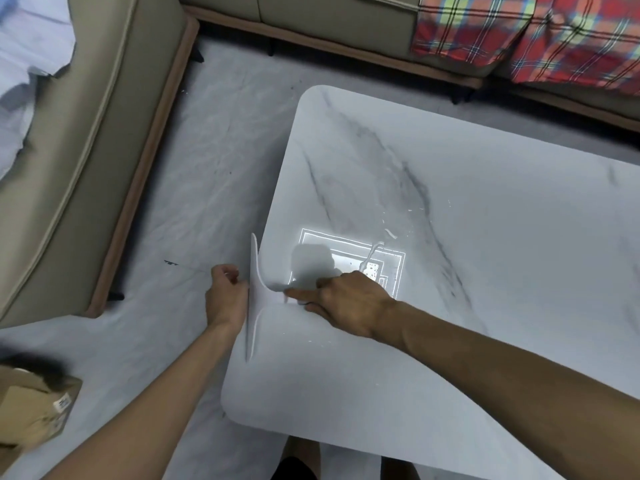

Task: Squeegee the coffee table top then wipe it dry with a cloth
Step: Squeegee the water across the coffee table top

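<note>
The white marble coffee table top fills the right half of the view. A white squeegee sits at its left edge, the long blade running along that edge and the handle pointing right over the top. My right hand is closed around the handle. My left hand is just off the table's left side, its curled fingers pinched against the outer side of the blade. Water streaks and drops lie on the top beyond my right hand, next to a bright reflection of a ceiling light. No cloth is in view.
A beige sofa stands to the left and another along the back, with a red plaid blanket on it. A cardboard box sits on the pale floor at lower left. My legs show under the table's near edge.
</note>
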A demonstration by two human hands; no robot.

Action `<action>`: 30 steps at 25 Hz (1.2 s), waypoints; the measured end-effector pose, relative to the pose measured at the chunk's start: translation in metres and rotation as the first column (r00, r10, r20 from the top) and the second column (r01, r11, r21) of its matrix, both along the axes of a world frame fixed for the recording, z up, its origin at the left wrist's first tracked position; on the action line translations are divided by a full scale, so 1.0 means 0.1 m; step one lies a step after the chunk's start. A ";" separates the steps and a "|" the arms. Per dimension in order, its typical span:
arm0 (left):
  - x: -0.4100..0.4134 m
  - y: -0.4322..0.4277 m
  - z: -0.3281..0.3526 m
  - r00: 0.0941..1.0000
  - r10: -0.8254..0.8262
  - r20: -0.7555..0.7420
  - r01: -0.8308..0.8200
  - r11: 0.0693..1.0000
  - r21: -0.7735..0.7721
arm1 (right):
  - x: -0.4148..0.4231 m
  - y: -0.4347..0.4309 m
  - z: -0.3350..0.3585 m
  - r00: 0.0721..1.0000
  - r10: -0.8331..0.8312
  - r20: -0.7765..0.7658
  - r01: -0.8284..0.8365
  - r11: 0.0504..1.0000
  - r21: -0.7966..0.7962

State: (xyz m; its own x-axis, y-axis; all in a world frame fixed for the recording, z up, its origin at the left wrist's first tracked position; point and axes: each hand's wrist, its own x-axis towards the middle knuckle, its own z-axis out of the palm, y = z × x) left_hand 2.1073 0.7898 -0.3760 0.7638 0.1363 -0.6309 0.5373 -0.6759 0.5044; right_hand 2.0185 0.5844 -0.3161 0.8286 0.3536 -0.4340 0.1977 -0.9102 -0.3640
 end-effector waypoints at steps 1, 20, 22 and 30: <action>-0.02 -0.02 0.00 0.999 -0.033 -0.022 0.033 0.999 -0.001 | -0.03 -0.02 -0.03 1.000 -0.014 0.008 0.014 1.000 -0.002; -0.17 0.39 0.05 0.999 -0.016 -0.030 0.016 1.000 -0.008 | -0.78 -0.09 0.20 0.979 -0.195 -0.062 0.200 0.975 0.093; -0.27 0.51 0.07 0.999 -0.009 -0.040 0.009 1.000 0.002 | -0.68 0.36 0.05 0.999 -0.047 -0.018 0.048 0.997 0.067; -0.94 0.42 0.05 0.972 -0.219 -0.086 0.220 0.976 0.003 | -1.20 -0.35 0.00 0.984 -0.159 -0.081 0.159 0.987 -0.003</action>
